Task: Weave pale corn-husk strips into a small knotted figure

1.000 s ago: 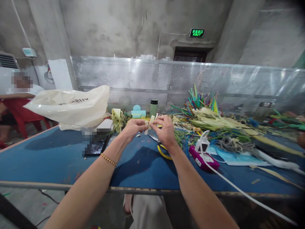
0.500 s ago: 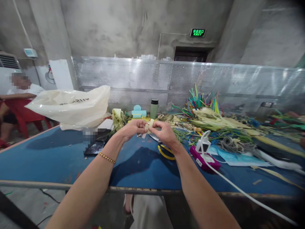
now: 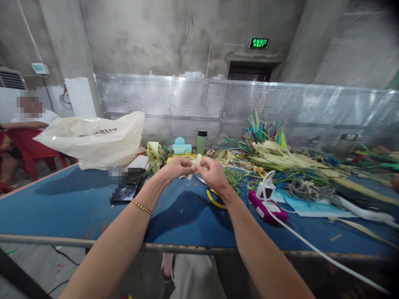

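Between my two hands, above the middle of the blue table (image 3: 124, 224), is a small pale strip (image 3: 198, 159), husk-like and folded or looped. My left hand (image 3: 176, 169) pinches its left side with thumb and forefinger. On its right side my right hand (image 3: 213, 174) grips it the same way, and the fingertips of both hands nearly meet. One end of the strip points up and another hangs below the fingers. How it is folded is partly hidden by my fingers. Yellow-handled scissors (image 3: 215, 199) lie on the table under my right wrist.
A cream plastic bag (image 3: 102, 141) and a dark phone or tablet (image 3: 126, 192) are on the left. Behind my hands stands a green bottle (image 3: 202, 142). To the right are a purple power strip (image 3: 268, 209) with a white cable, dried husks (image 3: 280, 155) and cord bundles (image 3: 308, 189).
Both hands stay at the same spot, with my fingers shifting slightly closer together around the strip. The right hand has turned a little. A seated person at the left has moved slightly.
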### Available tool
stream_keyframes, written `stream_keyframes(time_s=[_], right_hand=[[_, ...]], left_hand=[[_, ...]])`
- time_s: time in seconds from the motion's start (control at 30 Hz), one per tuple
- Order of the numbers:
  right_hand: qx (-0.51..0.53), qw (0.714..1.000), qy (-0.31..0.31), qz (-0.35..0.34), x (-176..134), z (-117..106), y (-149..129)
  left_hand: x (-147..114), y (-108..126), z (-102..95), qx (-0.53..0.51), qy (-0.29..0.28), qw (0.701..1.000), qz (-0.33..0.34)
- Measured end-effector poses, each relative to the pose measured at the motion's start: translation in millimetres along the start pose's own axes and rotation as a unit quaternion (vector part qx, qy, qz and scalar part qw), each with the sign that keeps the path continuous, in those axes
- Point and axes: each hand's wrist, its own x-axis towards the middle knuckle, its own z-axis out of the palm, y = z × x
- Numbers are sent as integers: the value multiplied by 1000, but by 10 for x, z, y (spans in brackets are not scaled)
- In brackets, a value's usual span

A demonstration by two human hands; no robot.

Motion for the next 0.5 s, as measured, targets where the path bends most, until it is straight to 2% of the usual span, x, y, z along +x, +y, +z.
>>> stream_keyframes(time_s=[0.13, 0.37, 0.5], right_hand=[[22, 1000, 12, 14, -2, 9, 1], [59, 998, -1, 30, -3, 39, 18], [135, 989, -16, 64, 7, -20, 6]], left_hand=[[18, -32, 5, -33, 15, 999, -4], [14, -30, -21, 16, 1, 1000, 0], [20, -23, -59, 15, 36, 999, -6]])
